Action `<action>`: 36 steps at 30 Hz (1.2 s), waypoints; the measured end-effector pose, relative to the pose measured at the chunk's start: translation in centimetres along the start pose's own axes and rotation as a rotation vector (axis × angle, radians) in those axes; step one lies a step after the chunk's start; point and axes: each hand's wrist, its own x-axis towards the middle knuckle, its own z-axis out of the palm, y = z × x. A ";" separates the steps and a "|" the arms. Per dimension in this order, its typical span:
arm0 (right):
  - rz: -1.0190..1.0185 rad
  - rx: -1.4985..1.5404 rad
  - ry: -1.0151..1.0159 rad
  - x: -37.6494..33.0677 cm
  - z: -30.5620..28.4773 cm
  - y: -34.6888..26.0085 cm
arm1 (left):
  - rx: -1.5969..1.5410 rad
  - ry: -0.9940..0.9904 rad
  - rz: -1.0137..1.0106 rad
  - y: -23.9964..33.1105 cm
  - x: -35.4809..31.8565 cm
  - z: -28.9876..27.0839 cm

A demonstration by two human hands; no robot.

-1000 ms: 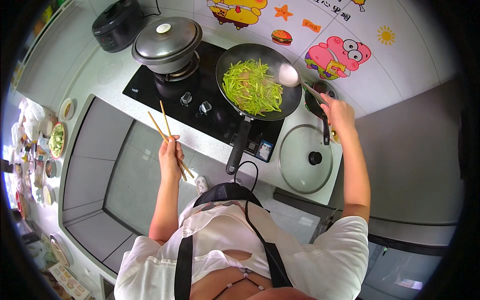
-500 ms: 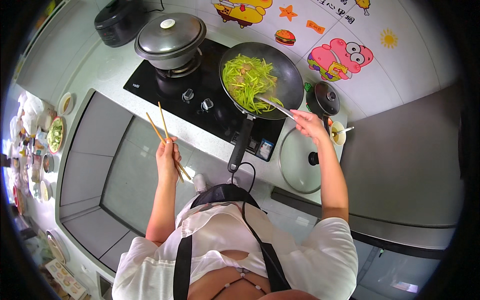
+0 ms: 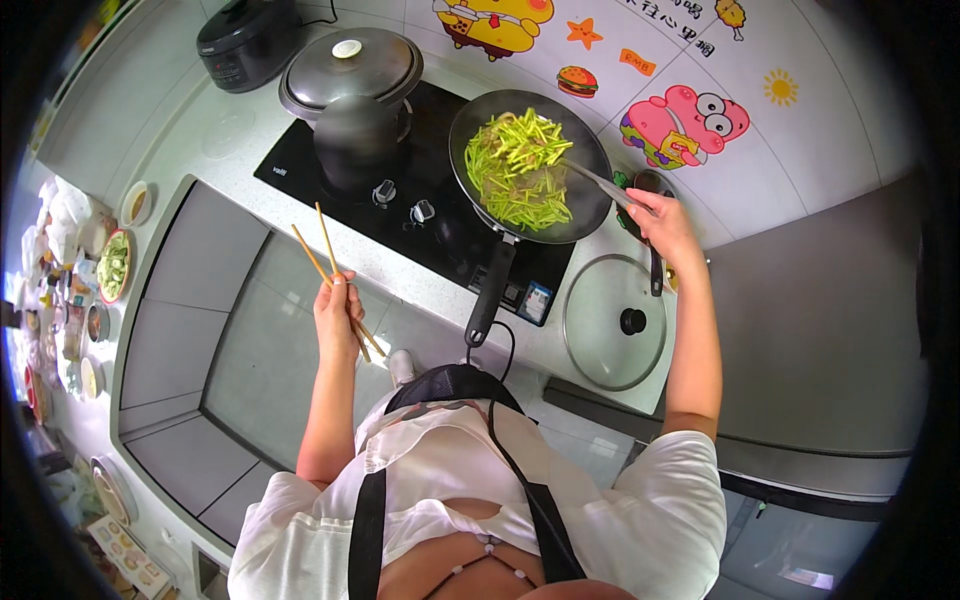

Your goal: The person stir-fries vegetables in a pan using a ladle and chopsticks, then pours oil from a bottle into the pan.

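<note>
My right hand (image 3: 665, 232) grips the metal handle of a spatula (image 3: 597, 180) that reaches into a dark wok (image 3: 590, 130) from the right. A clump of thin green stalks (image 3: 530, 142) sits raised on its working end, which they hide. More stalks spread across the wok's bottom, with small brownish bits among them. Off to the left, away from the stove, my left hand (image 3: 338, 310) is closed around a pair of wooden chopsticks (image 3: 326, 240). Their upper ends stand apart with nothing between them. The wok's long black handle (image 3: 490, 290) points toward me, and neither hand touches it.
A lidded pot (image 3: 350, 75) stands on the left of the black stove (image 3: 285, 170); a dark blur partly covers its front. Behind sits a rice cooker (image 3: 250, 50). A glass lid (image 3: 600, 320) lies right of the wok handle. Dishes line the far-left counter.
My right hand has moved up and to the right with the spatula, and a clump of stalks has risen toward the wok's far side. My left hand stays put with the chopsticks.
</note>
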 end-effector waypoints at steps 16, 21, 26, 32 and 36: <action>-0.243 -0.680 0.300 3.8 5.4 1.5 | 0.020 -0.012 0.005 0.2 0.3 0.3; -0.540 -0.643 0.315 1.4 8.1 -0.4 | 0.025 -0.030 -0.015 -0.2 0.5 0.8; -0.625 -0.609 0.218 -3.0 8.3 1.7 | 0.045 -0.058 -0.045 -0.5 0.8 2.1; -0.583 -0.783 0.147 -6.6 6.4 6.3 | 0.065 -0.081 -0.056 -0.9 0.8 2.7; -0.451 -0.623 0.220 -6.2 5.5 7.8 | 0.070 -0.087 -0.051 -1.0 0.8 2.7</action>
